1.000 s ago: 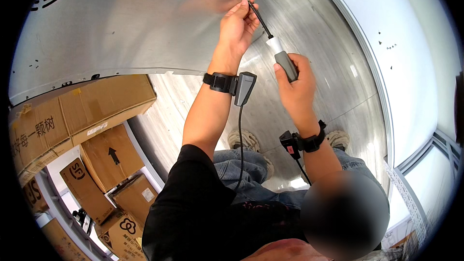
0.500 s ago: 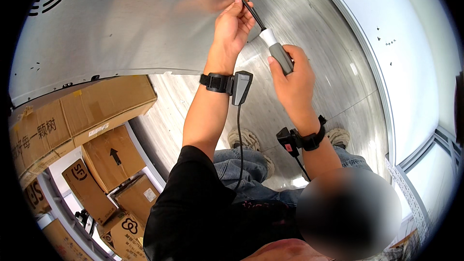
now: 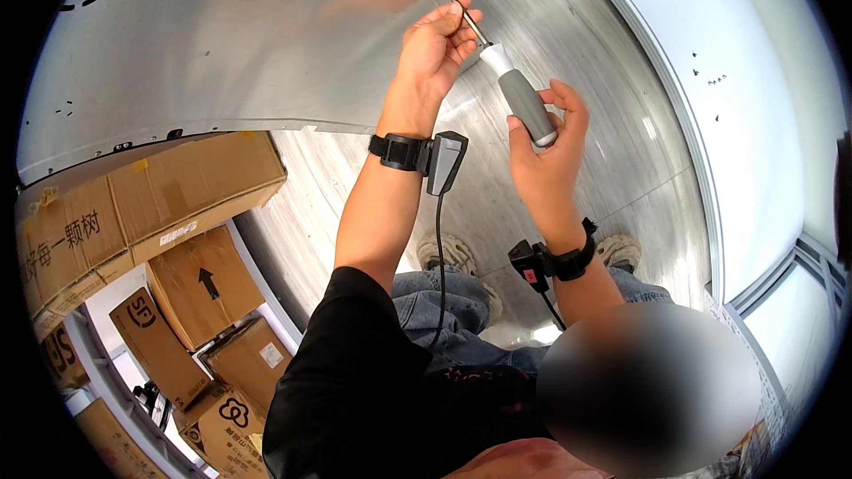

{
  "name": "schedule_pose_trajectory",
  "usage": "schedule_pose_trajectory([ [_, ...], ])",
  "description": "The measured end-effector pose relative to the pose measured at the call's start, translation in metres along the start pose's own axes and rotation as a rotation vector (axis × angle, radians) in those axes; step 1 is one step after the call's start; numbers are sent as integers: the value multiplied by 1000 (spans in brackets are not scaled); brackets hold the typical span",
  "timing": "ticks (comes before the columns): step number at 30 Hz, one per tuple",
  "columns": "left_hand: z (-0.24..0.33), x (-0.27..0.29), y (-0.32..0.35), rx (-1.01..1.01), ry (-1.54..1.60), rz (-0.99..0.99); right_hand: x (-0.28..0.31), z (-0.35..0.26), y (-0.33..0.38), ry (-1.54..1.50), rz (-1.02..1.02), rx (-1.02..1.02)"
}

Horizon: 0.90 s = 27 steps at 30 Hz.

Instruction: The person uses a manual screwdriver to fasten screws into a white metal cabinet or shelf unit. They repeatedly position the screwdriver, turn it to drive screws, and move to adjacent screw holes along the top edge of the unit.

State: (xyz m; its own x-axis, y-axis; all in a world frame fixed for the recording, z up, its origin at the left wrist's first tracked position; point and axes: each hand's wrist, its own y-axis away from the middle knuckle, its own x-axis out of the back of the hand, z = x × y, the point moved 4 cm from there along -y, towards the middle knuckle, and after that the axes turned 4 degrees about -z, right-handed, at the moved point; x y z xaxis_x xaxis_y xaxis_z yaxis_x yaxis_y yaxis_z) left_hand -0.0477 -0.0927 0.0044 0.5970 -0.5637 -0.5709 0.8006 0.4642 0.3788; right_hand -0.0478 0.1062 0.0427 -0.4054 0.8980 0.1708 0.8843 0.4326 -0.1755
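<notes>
The screwdriver (image 3: 525, 105) slanted up-left from right hand (image 3: 548, 173) to left hand (image 3: 430, 58), both hands' fingers closed on it.

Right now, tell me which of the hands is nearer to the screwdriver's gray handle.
Right. The right hand is around the lower end of the gray handle; the left hand is farther up, at the shaft beyond the white collar.
</notes>
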Motion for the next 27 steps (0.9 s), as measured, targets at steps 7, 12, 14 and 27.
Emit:
schedule_pose_trajectory([
  [7, 0, -13, 6, -17, 4, -49, 6, 6, -3, -349, -105, -582],
  [12, 0, -10, 5, -5, -119, 9, -1, 14, -3, -80, -74, -216],
  [14, 0, -5, 2, 2, -215, 27, -3, 15, 1, 31, -28, -4],
  [27, 6, -18, 6, -24, -199, 63, 4, 11, -12, -162, -187, -351],
])
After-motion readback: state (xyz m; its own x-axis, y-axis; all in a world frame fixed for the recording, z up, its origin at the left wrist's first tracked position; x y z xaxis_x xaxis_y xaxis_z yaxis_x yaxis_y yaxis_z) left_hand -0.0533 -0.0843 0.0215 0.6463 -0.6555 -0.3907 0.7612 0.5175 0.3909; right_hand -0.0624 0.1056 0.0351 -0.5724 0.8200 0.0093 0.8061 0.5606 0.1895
